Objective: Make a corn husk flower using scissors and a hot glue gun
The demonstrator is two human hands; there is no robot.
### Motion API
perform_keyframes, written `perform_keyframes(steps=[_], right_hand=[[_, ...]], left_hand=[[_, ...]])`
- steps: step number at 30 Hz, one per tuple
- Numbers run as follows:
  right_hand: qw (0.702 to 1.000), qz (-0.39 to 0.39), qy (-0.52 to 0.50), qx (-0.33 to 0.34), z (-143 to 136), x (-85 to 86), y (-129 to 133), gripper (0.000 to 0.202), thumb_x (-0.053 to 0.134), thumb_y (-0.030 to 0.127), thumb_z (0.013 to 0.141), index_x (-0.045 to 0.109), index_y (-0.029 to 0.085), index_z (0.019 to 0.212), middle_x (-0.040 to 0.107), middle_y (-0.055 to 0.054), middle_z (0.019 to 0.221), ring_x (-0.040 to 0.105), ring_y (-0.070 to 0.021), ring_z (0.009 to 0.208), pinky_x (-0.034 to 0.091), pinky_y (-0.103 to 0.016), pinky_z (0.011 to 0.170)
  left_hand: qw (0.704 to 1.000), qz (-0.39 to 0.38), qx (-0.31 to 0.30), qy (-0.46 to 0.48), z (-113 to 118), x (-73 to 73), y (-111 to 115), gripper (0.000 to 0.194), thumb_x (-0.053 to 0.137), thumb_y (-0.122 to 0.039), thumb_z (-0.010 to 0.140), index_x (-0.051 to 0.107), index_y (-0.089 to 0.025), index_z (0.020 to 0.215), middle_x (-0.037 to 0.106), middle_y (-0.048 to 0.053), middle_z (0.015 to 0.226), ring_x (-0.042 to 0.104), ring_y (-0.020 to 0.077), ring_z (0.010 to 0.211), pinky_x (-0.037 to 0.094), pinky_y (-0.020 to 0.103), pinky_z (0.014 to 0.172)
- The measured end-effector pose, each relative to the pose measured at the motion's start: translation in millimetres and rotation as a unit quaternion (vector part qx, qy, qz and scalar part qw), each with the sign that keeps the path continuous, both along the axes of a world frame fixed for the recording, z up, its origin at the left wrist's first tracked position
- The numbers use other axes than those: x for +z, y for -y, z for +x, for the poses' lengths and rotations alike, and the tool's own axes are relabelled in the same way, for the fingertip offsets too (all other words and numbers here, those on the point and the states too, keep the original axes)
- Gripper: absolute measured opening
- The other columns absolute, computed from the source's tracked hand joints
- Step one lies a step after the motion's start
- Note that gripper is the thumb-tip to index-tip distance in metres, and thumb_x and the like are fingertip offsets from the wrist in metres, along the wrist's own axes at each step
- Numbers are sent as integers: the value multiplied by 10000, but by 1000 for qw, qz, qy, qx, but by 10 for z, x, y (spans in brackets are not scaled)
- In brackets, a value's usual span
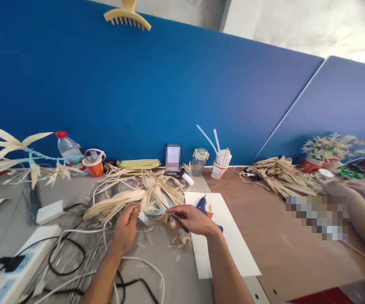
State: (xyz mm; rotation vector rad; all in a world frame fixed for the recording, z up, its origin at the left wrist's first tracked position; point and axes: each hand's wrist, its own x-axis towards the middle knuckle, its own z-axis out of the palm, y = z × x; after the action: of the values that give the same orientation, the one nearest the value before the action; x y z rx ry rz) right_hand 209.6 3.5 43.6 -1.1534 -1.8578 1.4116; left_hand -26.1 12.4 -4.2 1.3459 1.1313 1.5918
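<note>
My left hand [127, 226] is closed in a pinch at the front of a heap of dried corn husks [152, 190]. Whatever sits between its fingertips is too small to make out. A pale bluish scrap [143, 218] lies just right of those fingertips. My right hand [191, 218] grips a thin black tool [179, 222], its narrow end pointing up and left toward the husks; its exact kind is unclear. Partly behind my right wrist, a blue glue gun [202, 204] rests on a white sheet [233, 249].
At left lie a power strip [20, 257] and looping cables [144, 261]. A bottle [67, 147], a red cup [94, 166], a phone [173, 158], a jar [199, 162] and a white cup [219, 169] line the blue partition [182, 93]. Another person's arms [353, 211] reach in at right.
</note>
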Motion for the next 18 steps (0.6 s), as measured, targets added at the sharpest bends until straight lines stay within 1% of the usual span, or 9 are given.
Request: perform_keyframes(steps=[3, 5, 10, 14, 18], right_hand=[[1000, -3, 11, -10, 37, -22, -2, 352, 663, 312, 723, 721, 242, 1063, 618, 17, 727, 476, -129, 617, 390, -233, 590], [1000, -3, 6, -13, 60, -32, -2, 354, 665, 319, 722, 722, 234, 1061, 616, 14, 727, 474, -127, 616, 394, -234, 592], [1000, -3, 22, 5, 91, -33, 8, 354, 669, 319, 719, 725, 234, 1059, 582, 20, 668, 456, -123, 601, 371, -227, 567], [999, 5, 43, -1, 105, -22, 11, 327, 686, 327, 709, 740, 223, 1014, 554, 24, 653, 429, -115, 596, 339, -220, 549], [998, -6, 59, 24, 134, -15, 2, 336, 681, 325, 721, 734, 212, 1034, 506, 30, 626, 392, -107, 590, 298, -211, 526]], left_hand=[[1000, 21, 12, -17, -21, -14, -10, 29, 706, -249, 709, 699, -245, 681, 586, 38, 708, 478, 236, 739, 385, 283, 741], [999, 29, 28, -23, -40, -37, -19, 21, 702, -237, 714, 705, -248, 696, 585, 39, 725, 480, 240, 763, 380, 285, 773], [994, 61, 38, -76, -59, -64, -24, 69, 658, -214, 757, 686, -258, 713, 569, 31, 739, 480, 240, 773, 380, 290, 789], [995, 56, 41, -72, -42, -27, -9, 102, 659, -172, 750, 687, -248, 687, 565, 33, 735, 487, 229, 768, 383, 281, 784], [994, 62, 32, -79, -47, -28, -8, 76, 662, -229, 758, 673, -237, 683, 559, 33, 726, 483, 225, 754, 388, 294, 765]])
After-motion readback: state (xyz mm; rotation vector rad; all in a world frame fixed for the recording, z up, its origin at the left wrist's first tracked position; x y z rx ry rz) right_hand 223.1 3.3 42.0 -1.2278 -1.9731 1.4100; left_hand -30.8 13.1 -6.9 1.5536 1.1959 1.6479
